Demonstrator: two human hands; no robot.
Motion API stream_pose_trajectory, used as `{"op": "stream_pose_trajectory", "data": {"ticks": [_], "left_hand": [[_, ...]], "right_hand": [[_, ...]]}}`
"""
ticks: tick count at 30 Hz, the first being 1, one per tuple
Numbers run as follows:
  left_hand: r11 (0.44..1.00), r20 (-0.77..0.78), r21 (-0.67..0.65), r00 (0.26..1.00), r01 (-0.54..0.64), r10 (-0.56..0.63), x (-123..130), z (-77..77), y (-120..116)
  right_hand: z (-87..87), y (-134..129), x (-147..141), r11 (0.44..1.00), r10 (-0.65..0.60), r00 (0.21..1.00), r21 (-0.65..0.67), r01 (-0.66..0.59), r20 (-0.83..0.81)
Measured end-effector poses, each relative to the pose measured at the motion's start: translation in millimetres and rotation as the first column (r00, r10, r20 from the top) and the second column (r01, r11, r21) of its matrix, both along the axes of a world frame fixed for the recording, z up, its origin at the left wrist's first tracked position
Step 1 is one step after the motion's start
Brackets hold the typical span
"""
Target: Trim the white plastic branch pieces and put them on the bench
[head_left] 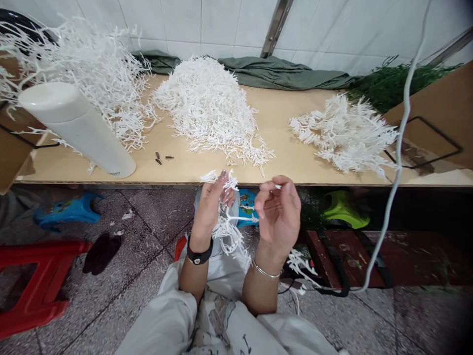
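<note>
My left hand [210,204], with a black wristband, is closed on a white branched sprig [231,234] near the table's front edge. Part of the sprig hangs below the fingers, and its white stem points toward my right hand [279,212]. That hand wears a silver bangle; its thumb and forefinger pinch a small white piece [277,187]. Beyond both hands, a dense heap of small white sprigs [212,106] lies on the table [281,113]. A looser pile of longer white branches [99,74] is at the left, and a smaller white pile [347,133] at the right.
A white bottle [86,133] stands at the left, near several dark seed-like bits [158,157]. A grey cable [402,118] hangs down on the right. Below are a red stool [48,281], a blue stool [70,209] and a green stool [343,209].
</note>
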State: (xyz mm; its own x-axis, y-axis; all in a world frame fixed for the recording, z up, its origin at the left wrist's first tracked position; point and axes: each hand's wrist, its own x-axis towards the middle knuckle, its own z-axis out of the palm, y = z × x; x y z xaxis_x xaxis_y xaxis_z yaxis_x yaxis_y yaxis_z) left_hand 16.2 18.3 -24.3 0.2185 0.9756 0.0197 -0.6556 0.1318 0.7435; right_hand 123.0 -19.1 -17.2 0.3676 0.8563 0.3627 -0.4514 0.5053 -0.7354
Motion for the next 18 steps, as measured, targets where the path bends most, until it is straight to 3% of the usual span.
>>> {"op": "stream_pose_trajectory", "data": {"ticks": [5,8,10,13,15,18], "left_hand": [[0.995,-0.089,0.087,0.995,0.048,-0.040,3,-4.7,-2],[0.996,-0.086,0.083,0.996,0.031,-0.024,3,-5.2,-1],[0.997,-0.095,0.078,0.995,0.028,-0.020,2,-4.9,-1],[0.998,-0.159,0.064,0.987,-0.006,0.016,1,-4.3,-4],[0.997,-0.205,0.032,0.976,-0.064,0.069,1,-4.6,-6],[0.995,-0.222,0.006,0.970,-0.102,0.100,1,-6.7,-7]], "right_hand": [[0.6,3,-12,0.998,-0.005,0.999,-0.062,0.003,-0.038],[-1.8,4,-15,0.994,-0.102,0.995,-0.050,0.101,-0.020],[-5.6,4,-15,0.976,-0.211,0.972,-0.025,0.215,0.102],[-10.6,3,-13,0.937,-0.328,0.834,0.037,0.348,0.444],[-11.6,3,-11,0.933,-0.318,0.694,0.082,0.351,0.645],[-10.8,3,-8,0.937,-0.312,0.545,0.160,0.309,0.778]]}}
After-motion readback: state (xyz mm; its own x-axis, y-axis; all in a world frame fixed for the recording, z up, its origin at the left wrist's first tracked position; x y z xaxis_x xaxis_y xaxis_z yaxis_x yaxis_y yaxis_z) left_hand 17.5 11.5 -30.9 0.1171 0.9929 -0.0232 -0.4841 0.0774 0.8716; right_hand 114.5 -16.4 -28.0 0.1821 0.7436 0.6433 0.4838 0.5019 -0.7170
